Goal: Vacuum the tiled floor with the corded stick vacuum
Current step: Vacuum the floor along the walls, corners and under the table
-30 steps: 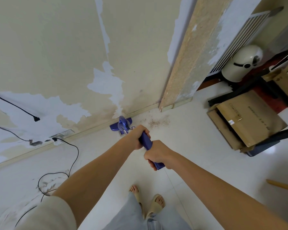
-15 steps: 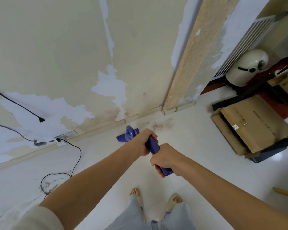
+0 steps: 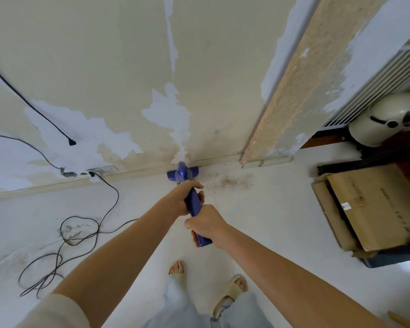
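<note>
A blue stick vacuum (image 3: 184, 175) stands in front of me, its floor head against the skirting at the foot of the peeling wall. My left hand (image 3: 184, 197) grips the blue handle higher up the stick. My right hand (image 3: 205, 225) grips the handle's near end. A patch of brown dirt (image 3: 231, 181) lies on the white tiled floor (image 3: 270, 209) just right of the vacuum head. The black cord (image 3: 85, 233) runs from a wall socket (image 3: 94, 173) and coils on the floor to the left.
Flattened cardboard boxes (image 3: 374, 207) lie on a dark frame at the right, with a white helmet (image 3: 386, 119) behind them. A rough plank (image 3: 291, 79) leans on the wall. My sandalled feet (image 3: 230, 292) are below the handle. A wooden stick end (image 3: 402, 319) shows at bottom right.
The vacuum head has slid right along the skirting toward the dirt patch. Both hands kept their grip on the handle. More of the cord on the floor has come into view.
</note>
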### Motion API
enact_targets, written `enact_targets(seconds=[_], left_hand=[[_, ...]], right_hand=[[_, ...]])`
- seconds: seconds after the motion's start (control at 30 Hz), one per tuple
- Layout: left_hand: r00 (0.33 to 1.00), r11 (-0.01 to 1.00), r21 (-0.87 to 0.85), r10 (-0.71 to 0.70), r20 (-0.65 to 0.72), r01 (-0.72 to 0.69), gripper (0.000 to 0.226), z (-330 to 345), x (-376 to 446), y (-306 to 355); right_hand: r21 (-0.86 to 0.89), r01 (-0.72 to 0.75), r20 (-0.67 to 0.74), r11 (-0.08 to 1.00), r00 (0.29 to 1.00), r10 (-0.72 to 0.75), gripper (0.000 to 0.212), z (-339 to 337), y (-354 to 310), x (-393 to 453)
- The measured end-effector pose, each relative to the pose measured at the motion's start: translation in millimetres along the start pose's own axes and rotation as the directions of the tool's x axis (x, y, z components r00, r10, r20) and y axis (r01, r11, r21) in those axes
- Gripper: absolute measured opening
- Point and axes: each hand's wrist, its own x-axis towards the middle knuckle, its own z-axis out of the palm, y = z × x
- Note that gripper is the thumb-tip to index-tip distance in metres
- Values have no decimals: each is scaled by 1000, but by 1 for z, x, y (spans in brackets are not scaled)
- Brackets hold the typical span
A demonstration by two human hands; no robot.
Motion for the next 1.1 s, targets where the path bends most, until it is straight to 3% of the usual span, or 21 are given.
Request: enact_targets(seconds=[0.13, 0.2, 0.37, 0.77, 1.1], left_hand=[[1000, 999, 30, 18, -15, -17, 25, 14, 3, -11], [999, 996, 90, 28, -26, -26, 14, 32, 2, -19], [998, 986, 159, 63, -23, -58, 27, 85, 2, -39], [999, 983, 182, -20, 34, 13, 17, 149, -10, -100], [998, 965, 259, -56, 20, 48, 17, 136, 7, -67]], right_hand=[[59, -29, 69, 998, 997, 25, 15, -20, 12, -5], [-10, -35, 32, 999, 999, 36, 16, -33, 21, -6], [-142, -29, -106, 989, 994, 14, 27, -79, 40, -13], [-1, -19, -119, 1000, 993, 19, 26, -129, 100, -63], [119, -4, -117, 993, 993, 18, 26, -113, 76, -42]])
